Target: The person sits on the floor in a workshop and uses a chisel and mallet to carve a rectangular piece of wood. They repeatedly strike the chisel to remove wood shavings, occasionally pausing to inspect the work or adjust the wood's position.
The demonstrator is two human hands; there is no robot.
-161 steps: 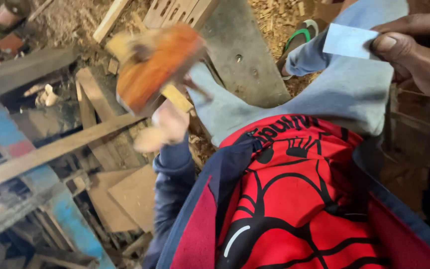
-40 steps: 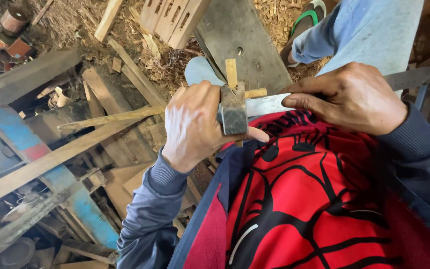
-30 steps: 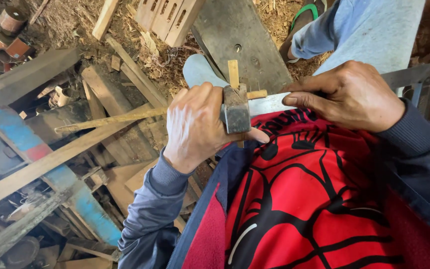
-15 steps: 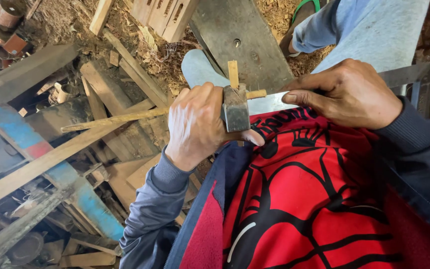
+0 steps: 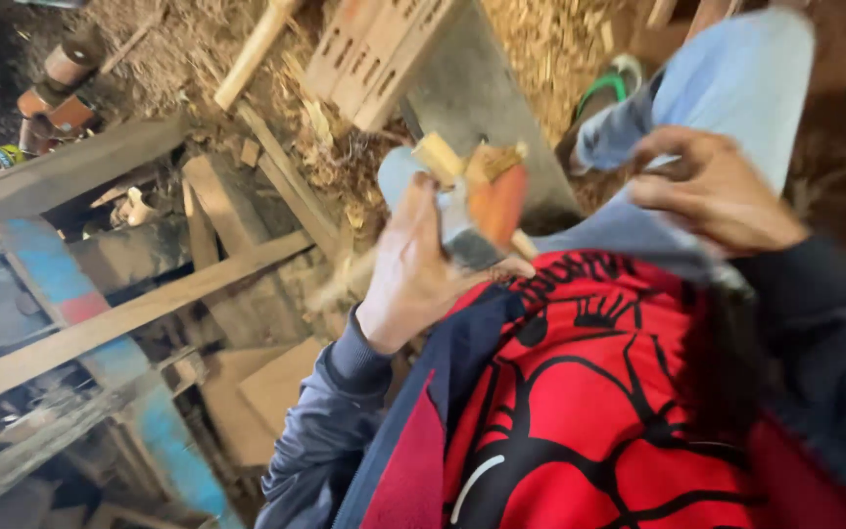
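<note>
We see a hammer (image 5: 477,211) with a dull grey metal head and a pale, rough wooden handle. The planks (image 5: 129,318) are unfinished matt wood; the jacket (image 5: 580,411) is soft matt cloth, and coarse shavings (image 5: 540,59) cover the floor.

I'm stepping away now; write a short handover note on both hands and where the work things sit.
Left hand: closed round a small wood-and-metal tool, orange-faced, with a pale wooden peg on top, raised over the lap; the picture is blurred there.
Right hand: by the raised knee in blue trousers; whether it holds anything cannot be told.
Around: planks and a slotted wooden piece on a floor of wood shavings.
Done or left: cannot be judged from this view.
</note>
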